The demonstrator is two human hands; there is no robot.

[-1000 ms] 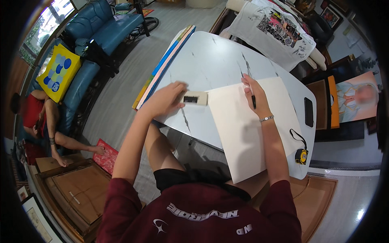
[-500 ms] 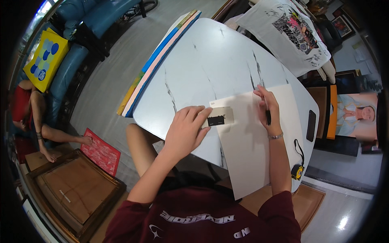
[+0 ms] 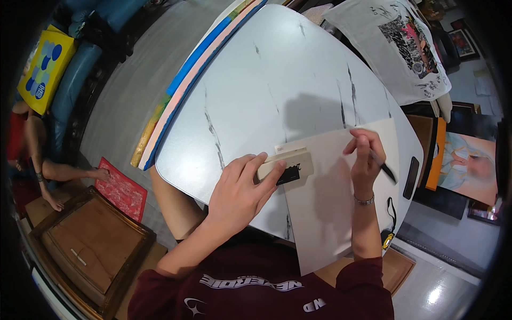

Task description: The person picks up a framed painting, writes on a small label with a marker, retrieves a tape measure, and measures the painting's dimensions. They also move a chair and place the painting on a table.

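My left hand (image 3: pixel 237 186) grips a small flat cream block (image 3: pixel 302 164) with a black patch on its face. It tilts up over the left edge of a large off-white sheet (image 3: pixel 325 229), and I cannot tell whether it is a box or a pad. A black pen (image 3: pixel 388 173) is held in the closed fingers of my right hand (image 3: pixel 367 157), above the sheet's right part. The sheet lies on a white marble-patterned table (image 3: pixel 250 101) and hangs past its near edge.
A phone (image 3: pixel 410 177) and a yellow-black tape measure (image 3: pixel 386 239) lie by the table's right edge. Canvases (image 3: pixel 186 80) lean along the left side. A printed white cloth (image 3: pixel 368 48) is beyond. Another person's leg (image 3: pixel 74 172) and a wooden frame (image 3: pixel 85 256) are at left.
The cream block has tipped up from lying nearly flat, and my left thumb and fingers have closed around it. My right hand has turned, swinging the pen outward to the right.
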